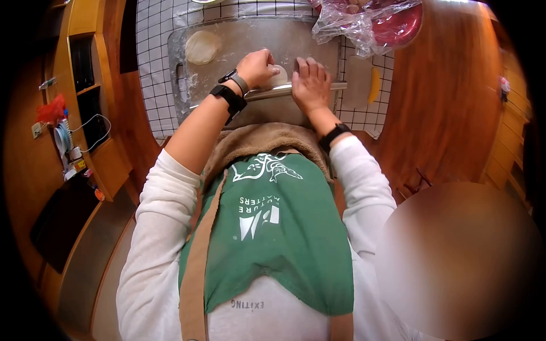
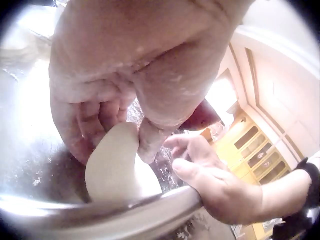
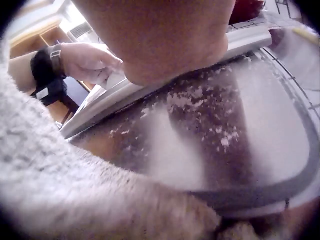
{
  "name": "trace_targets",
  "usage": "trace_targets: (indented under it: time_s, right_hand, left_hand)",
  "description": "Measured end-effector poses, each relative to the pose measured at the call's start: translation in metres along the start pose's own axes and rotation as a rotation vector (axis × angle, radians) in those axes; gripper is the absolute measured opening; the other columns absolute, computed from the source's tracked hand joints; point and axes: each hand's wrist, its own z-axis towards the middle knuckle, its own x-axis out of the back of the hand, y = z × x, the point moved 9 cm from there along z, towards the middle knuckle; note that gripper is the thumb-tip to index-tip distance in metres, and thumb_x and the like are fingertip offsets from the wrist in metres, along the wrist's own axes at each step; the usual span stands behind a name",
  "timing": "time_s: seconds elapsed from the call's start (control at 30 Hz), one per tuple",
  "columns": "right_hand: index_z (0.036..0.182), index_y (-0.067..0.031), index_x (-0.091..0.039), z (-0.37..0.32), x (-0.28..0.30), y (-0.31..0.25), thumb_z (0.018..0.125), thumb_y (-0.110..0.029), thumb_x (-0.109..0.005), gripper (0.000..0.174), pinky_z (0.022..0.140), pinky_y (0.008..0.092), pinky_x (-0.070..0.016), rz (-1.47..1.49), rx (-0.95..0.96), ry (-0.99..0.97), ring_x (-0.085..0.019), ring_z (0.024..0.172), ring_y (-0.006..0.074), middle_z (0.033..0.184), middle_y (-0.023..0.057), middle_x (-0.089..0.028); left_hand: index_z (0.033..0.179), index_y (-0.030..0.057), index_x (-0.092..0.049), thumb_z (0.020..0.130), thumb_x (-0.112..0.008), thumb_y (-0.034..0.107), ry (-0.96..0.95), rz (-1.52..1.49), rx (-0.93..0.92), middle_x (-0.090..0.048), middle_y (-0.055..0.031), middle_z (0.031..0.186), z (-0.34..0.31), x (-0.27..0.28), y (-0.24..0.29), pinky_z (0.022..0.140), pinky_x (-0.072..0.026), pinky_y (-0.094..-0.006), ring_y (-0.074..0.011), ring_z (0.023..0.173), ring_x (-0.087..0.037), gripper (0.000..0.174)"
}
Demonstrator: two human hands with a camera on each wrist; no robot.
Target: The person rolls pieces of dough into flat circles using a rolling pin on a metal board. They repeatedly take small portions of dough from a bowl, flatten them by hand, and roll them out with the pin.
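Observation:
My left hand pinches the edge of a pale dough round between thumb and fingers. The dough lifts and curves upward at that edge, while its near side lies against a metal rolling pin. My right hand rests palm down on the pin toward its right end, with the fingers reaching forward past it. In the right wrist view, the heel of that hand hides part of the pin. Beneath them is a floured metal board.
Another flattened dough round lies at the board's far left. A red bowl stands at the back right, partly covered by crumpled clear plastic. A long yellow object lies on the checked tablecloth side at right.

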Motion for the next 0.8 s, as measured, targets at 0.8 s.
trace_targets:
  time_s: [0.8]
  right_hand:
    - [0.103,-0.0139,-0.053,0.004,0.003,-0.029,0.086,-0.040,-0.059,0.032,0.086,0.0372,-0.0387,0.259,0.610,-0.284,-0.051,0.100,0.0231,0.102,0.0042,-0.054]
  left_hand:
    - [0.093,0.0021,-0.063,0.079,-0.069,0.022,-0.041,0.225,-0.057,-0.066,-0.0190,0.087,-0.017,0.005,0.008,0.073,-0.0492,-0.0425,-0.0367,0.085,-0.063,0.026]
